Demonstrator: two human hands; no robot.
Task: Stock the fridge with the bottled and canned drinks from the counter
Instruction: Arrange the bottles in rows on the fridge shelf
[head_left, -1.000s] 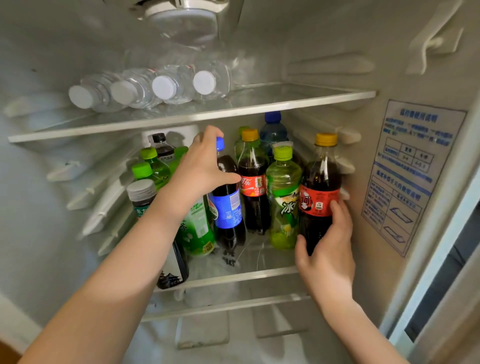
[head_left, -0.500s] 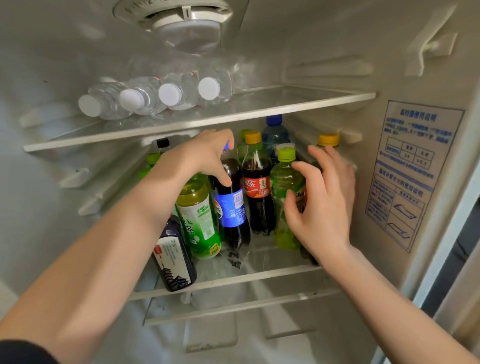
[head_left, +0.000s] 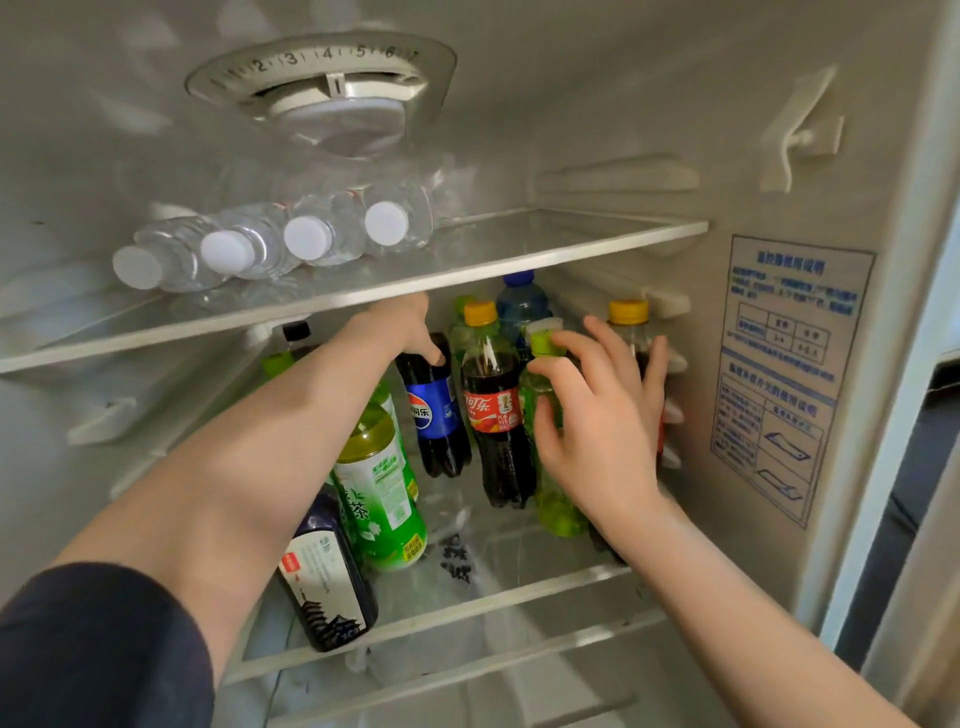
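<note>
Risen from lower right, the right hand spreads wide fingers over the lime-green plastic bottle mid-frame, likely steadying it; the left hand grips the neck of the blue-labelled dark cola bottle, probably making room.

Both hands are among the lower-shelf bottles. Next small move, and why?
Probably close the right hand on the lime-green plastic bottle: its spread fingers flank it without gripping, while the left hand holds the blue-labelled dark cola bottle by its neck.
</note>
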